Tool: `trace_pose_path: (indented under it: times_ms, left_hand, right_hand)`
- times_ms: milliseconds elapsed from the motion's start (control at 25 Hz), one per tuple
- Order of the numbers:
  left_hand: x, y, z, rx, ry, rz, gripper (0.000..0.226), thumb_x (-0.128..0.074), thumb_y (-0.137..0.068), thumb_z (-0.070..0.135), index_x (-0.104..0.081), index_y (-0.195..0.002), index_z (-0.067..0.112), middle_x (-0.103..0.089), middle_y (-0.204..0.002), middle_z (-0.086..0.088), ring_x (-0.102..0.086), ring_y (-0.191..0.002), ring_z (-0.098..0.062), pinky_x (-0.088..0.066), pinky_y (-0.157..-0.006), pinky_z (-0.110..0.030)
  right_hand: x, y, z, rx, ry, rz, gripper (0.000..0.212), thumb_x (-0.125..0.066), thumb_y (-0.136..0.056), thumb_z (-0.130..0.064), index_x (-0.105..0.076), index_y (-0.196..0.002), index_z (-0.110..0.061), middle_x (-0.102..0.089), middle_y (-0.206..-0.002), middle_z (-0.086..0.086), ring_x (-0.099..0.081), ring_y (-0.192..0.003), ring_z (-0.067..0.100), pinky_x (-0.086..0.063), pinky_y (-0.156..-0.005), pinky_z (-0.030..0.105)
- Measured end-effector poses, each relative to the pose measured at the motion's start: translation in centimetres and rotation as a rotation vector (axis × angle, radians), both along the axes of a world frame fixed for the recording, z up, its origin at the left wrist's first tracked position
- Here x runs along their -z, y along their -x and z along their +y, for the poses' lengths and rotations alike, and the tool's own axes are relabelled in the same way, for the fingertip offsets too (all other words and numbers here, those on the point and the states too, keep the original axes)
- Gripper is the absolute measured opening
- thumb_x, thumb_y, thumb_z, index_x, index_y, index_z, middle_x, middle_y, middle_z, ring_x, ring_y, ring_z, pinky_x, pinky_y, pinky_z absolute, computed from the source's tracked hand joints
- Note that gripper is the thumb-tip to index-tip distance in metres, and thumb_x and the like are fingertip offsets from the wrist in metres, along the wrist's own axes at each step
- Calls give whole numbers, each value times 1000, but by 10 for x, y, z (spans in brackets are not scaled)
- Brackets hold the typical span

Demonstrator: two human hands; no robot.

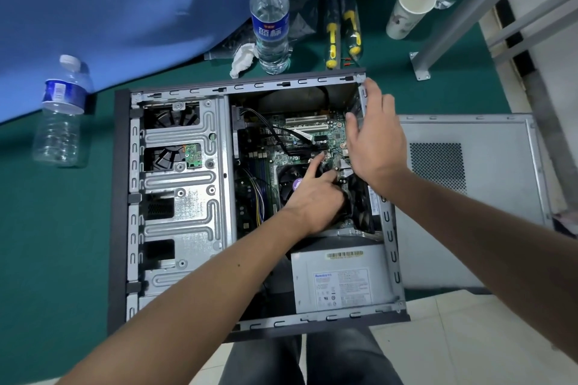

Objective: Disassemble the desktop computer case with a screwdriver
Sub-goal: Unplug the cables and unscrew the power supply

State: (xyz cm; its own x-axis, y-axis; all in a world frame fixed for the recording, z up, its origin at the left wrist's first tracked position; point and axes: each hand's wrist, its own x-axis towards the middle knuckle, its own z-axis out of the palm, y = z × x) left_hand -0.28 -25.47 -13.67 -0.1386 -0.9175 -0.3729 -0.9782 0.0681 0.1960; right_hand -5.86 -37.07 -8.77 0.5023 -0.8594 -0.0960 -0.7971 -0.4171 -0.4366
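Observation:
The open desktop case point(178, 184) lies on its side on the green table, with the motherboard point(281, 141), CPU fan and grey power supply point(337, 281) exposed. My left hand point(316, 194) reaches inside over the CPU fan, index finger stretched onto the board, other fingers curled around something dark I cannot make out. My right hand point(372, 134) rests with straight fingers on the case's rear wall by the top right corner. The removed side panel point(469, 172) lies to the right of the case. Two yellow-handled screwdrivers point(341, 31) in plastic sleeves lie behind the case.
A full water bottle point(269, 15) stands behind the case beside crumpled tissue point(242, 58). An empty bottle point(61, 116) stands at the left by a blue cloth point(125, 3). A paper cup point(409, 9), another bottle and a grey metal frame point(453, 25) occupy the back right.

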Motion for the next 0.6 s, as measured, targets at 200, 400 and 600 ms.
trace_pose_path:
  times_ms: [200,400,600]
  left_hand:
    - [1,-1,-1,18,-19,11,12,-61,-83,22,-72,-79,21,-56,-71,9,-46,-109,-19,10,-114,-55]
    - [4,-1,2,48,3,-5,20,-60,-86,34,-71,-77,20,-55,-70,9,-46,-105,-19,5,-116,-55]
    - [1,-6,2,50,26,6,16,-59,-87,25,-72,-80,19,-58,-73,7,-46,-109,-21,5,-117,-55]
  right_hand:
    - [0,-1,0,-5,1,0,55,-44,-101,-29,-22,-151,-19,-43,-128,11,-54,-105,34,-48,-89,51]
    - [1,0,-1,-1,3,4,55,-44,-101,-29,-23,-151,-20,-43,-128,11,-54,-105,34,-48,-89,51]
    - [0,-1,0,1,-6,-5,55,-43,-102,-29,-22,-152,-20,-43,-129,10,-54,-106,33,-48,-90,51]
